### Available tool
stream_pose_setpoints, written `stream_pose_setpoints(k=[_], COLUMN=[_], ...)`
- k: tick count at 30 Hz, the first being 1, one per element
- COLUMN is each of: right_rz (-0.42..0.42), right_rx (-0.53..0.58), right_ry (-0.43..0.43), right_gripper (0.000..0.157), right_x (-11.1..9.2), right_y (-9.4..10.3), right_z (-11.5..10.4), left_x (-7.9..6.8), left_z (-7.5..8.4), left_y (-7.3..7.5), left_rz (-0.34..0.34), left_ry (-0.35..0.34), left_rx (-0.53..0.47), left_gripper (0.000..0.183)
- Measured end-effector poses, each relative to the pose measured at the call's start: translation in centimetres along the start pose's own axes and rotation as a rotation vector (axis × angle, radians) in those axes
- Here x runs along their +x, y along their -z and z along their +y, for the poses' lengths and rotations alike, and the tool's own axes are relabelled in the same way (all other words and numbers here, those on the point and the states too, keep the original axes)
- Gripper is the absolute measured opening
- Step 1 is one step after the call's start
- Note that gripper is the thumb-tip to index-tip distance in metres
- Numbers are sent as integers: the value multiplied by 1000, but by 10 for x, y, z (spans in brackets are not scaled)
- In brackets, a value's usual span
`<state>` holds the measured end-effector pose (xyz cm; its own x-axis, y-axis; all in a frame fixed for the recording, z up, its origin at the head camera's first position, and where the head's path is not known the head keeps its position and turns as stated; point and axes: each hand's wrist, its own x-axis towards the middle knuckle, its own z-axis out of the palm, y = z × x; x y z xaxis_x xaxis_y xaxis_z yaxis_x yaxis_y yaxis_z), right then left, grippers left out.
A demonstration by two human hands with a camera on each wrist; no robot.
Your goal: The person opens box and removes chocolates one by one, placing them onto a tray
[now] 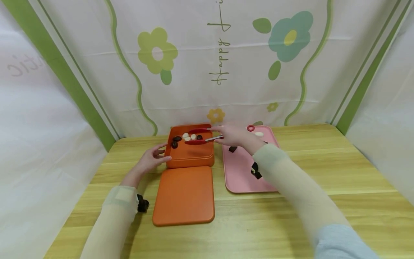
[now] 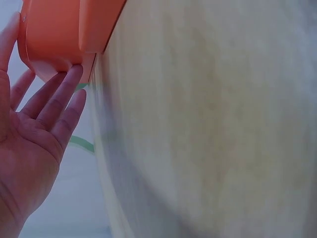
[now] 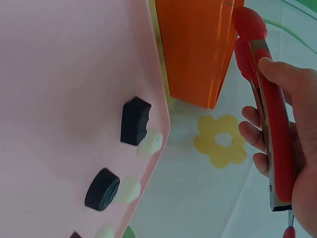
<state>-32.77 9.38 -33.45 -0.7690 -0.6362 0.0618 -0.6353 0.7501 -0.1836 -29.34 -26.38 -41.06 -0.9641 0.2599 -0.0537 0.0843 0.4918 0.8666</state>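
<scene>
My right hand (image 1: 235,136) grips a pair of red-and-steel tongs (image 1: 195,142). The tongs' red tips are spread apart over the inside of an orange box (image 1: 194,154). Several white pieces (image 1: 185,135) and a dark brown piece (image 1: 199,137) lie around the tips; whether the tips touch any of them cannot be told. More dark pieces (image 1: 175,144) rest in the box's left side. My left hand (image 1: 150,160) touches the box's left side with fingers fairly straight, seen in the left wrist view against the orange wall (image 2: 52,37).
A flat orange lid (image 1: 184,196) lies in front of the box. Right of it is a pink tray (image 1: 237,178), carrying dark blocks (image 3: 134,120) and white pieces (image 3: 129,190) near its far edge. A printed white curtain (image 1: 194,90) hangs behind the wooden table (image 1: 245,230).
</scene>
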Motion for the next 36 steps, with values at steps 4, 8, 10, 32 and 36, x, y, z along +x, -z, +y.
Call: stream_pose_setpoints(k=[4,8,10,32,36], right_rz=[-15,-39,-48,-19,-38], right_rx=[-108,-148,-173,-264,-259], right_ry=[13,1,-1,55,50], right_gripper=[53,54,55,47,49], right_x=[13,24,29,53,55], right_y=[-4,-10,-12,-30,-32], right_z=[-8,-14,-18,-38,-38], left_x=[-1,-1,-2,1,2], left_z=[0,-1,-2,0,-1], left_y=[0,2,3,4,2], left_rz=[-9,-12,-15,-12,-9], left_ry=[0,-1,-3,9,1], left_rx=[-4,-16,-17,7,3], left_gripper=[74,73,72,74,74])
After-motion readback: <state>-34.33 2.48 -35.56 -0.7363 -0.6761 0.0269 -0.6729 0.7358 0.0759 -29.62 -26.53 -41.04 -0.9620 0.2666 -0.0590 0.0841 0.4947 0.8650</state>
